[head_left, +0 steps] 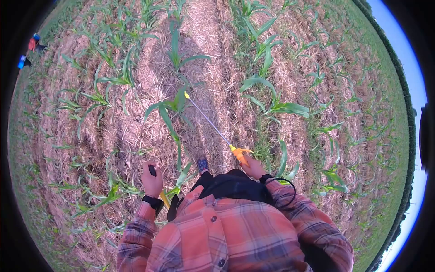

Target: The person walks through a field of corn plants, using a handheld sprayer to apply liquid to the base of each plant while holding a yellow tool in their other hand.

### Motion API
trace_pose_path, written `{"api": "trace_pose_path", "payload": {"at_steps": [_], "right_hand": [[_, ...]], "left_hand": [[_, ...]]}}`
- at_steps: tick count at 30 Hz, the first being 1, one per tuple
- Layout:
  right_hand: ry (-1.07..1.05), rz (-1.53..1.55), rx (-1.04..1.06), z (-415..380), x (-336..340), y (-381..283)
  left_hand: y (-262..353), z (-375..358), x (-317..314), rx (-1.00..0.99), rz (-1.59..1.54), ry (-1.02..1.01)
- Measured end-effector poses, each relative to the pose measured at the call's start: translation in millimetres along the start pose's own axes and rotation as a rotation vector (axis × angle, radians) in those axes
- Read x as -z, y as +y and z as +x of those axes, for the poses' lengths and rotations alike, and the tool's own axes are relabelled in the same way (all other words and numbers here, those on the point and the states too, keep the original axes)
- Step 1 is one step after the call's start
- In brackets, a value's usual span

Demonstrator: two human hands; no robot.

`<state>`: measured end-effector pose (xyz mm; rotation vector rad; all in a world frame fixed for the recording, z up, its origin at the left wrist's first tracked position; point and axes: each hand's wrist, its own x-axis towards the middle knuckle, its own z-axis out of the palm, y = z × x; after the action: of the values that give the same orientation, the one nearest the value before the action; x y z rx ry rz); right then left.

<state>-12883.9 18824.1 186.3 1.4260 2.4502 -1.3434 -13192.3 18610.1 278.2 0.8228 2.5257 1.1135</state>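
Observation:
My right hand point(253, 168) is wrapped round the orange handle of a spray wand point(209, 121). The thin metal tube slants forward and left to a yellow nozzle point(186, 94), which hangs beside the leaves of a young maize plant point(174, 105). A black hose point(293, 192) loops by my right sleeve. My left hand point(152, 180) is closed on a black grip point(152, 171). Below that hand a yellow bar point(164, 199) shows beside my wrist; its join to the grip is hidden.
Rows of maize plants point(283, 108) run ahead on both sides, with straw-covered soil point(204, 59) between them. One patterned shoe point(202, 164) shows below me. Far to the left, people with blue packs point(21, 62) stand in the field. Trees point(403, 90) line the right edge.

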Motion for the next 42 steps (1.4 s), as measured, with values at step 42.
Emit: {"api": "trace_pose_path", "payload": {"at_steps": [42], "right_hand": [[0.366,-0.107,-0.376,333.1,153.5,75.5]], "left_hand": [[134.7,398.5,-157.9,-0.027,-0.02,-0.077]]}}
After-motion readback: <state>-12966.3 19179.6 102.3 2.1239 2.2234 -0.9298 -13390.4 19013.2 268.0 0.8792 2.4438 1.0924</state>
